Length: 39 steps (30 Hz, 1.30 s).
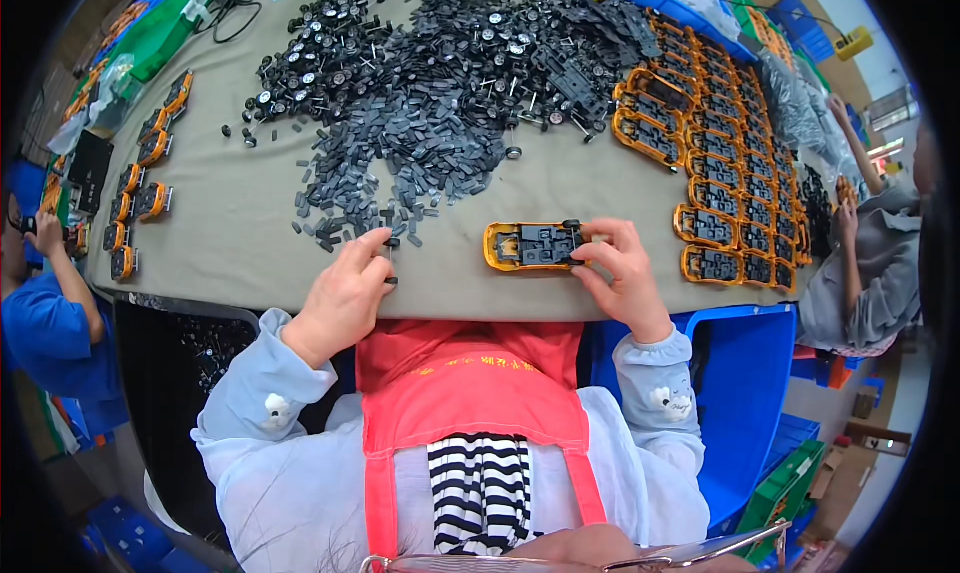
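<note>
My left hand (345, 291) is closed in a pinch at the near edge of a heap of small dark plastic pieces (420, 148). A small wheel axle (391, 263) with black wheels shows at its fingertips. In front of me an orange toy car body (530, 259) lies upside down, its black underside facing up. My right hand (622, 269) is closed at the car's right end. Its thumb and fingers grip the black wheels (574, 229) of an axle there; part of that axle is hidden by the fingers.
Wheel axles (325, 48) and black chassis parts (575, 78) are piled at the back. Rows of orange car bodies (715, 188) stand at the right, several more (152, 201) at the left. Bins (745, 403) flank my lap. People (870, 263) work on both sides.
</note>
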Available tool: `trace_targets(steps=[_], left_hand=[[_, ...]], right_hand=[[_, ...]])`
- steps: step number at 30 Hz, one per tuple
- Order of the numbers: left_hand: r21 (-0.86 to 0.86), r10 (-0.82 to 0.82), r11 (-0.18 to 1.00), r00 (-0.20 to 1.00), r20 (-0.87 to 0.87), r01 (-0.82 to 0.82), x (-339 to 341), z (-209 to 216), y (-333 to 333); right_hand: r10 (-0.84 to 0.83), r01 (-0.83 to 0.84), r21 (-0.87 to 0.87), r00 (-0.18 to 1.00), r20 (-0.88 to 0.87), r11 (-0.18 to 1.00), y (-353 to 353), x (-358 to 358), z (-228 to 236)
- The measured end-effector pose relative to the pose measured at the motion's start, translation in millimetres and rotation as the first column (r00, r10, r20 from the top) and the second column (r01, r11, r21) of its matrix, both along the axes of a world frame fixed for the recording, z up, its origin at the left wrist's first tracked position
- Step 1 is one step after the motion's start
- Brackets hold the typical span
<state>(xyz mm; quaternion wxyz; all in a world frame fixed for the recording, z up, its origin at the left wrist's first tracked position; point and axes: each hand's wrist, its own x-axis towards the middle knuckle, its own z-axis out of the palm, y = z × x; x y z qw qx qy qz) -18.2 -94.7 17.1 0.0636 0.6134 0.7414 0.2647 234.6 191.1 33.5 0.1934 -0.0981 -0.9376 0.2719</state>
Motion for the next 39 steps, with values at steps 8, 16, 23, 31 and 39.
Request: trace_targets(steps=[8,16,23,31,39], left_hand=[[-0.107,-0.069,0.992,0.998,-0.006,0.068,-8,11,10],[0.224,-0.167,0.968,0.952,0.257,0.110,19,4,74],[0.164,-0.252,0.964,0.917,0.309,0.210,30,-5,108],[0.072,-0.187,0.982,0.966,0.181,0.176,35,-16,112],[0.186,-0.271,0.954,0.941,0.204,0.234,21,-28,112]], right_hand=[[0.032,-0.040,-0.236,0.999,-0.038,0.971,3,-4,-23],[0.048,-0.061,-0.252,0.997,-0.056,0.966,5,-8,-23],[0.104,-0.117,-0.273,0.993,-0.062,0.955,7,-11,-23],[0.119,-0.103,-0.258,0.992,0.048,0.961,5,-13,-17],[0.104,-0.088,-0.295,0.994,0.038,0.951,2,-14,-17]])
